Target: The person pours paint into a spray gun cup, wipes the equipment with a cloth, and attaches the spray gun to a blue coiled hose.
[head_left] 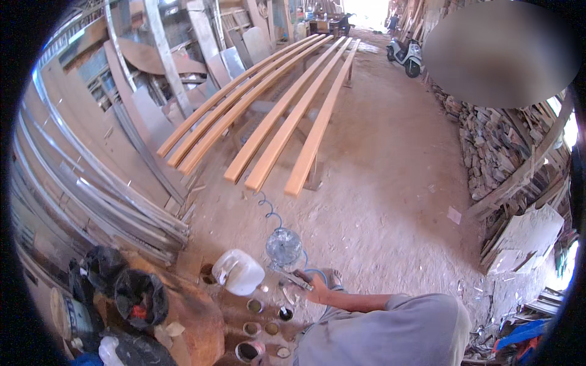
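Note:
My right hand [318, 289] reaches in from a grey sleeve, its fingers wrapped around a metal spray gun [298, 279]. A blue hose [317, 272] loops beside this hand. Just beyond the gun is a round clear plastic container [284, 245]; whether the two are joined cannot be made out. Left of it stands a whitish plastic jug [239, 272]. Several small open cans stand below the jug, one with dark contents [285, 314]. At the lower edge, beside a larger can [249, 351], a sliver of what seems my left hand [261, 361] shows, its fingers hidden.
Long orange-brown wooden strips [268, 146] lie on supports ahead. Boards and metal lengths [116, 201] lean along the left. Black bags [140, 297] sit at lower left. Stacked wood scraps [494, 143] line the right, and a white scooter [406, 56] stands far off.

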Tool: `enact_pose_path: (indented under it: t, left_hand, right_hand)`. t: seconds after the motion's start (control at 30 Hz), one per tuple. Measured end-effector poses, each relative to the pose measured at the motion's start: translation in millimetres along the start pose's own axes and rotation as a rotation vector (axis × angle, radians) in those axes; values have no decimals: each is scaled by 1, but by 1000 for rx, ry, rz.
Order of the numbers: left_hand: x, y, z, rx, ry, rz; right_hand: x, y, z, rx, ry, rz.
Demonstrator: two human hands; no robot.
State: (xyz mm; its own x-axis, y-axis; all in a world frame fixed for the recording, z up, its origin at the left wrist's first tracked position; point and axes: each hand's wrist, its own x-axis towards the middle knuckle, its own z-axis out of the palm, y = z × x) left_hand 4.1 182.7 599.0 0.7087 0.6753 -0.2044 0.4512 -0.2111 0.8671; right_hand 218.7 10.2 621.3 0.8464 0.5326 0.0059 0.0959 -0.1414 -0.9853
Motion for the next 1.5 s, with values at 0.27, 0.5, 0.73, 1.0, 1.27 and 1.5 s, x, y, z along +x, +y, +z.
enact_pose_path:
  t: [0.27, 0.5, 0.73, 1.0, 1.27, 1.5]
  left_hand:
    - [56, 102, 197, -70, -467, 141]
    - [78, 141, 322, -148, -877, 271]
    - [98, 248, 339, -24, -1090, 149]
    - [157, 258, 374, -69, -1407, 244]
    - [250, 245, 411, -230, -1689, 159]
    - [269, 269, 409, -25, -1661, 418]
  right_hand:
    - [7, 21, -146, 357, 212, 238]
    - [13, 39, -206, 317, 334, 124]
    - [37, 8, -252, 291, 556, 159]
    - [77, -30, -269, 282, 738, 196]
    - [139, -30, -259, 224, 862, 320]
    - [167, -25, -249, 204, 1026, 240]
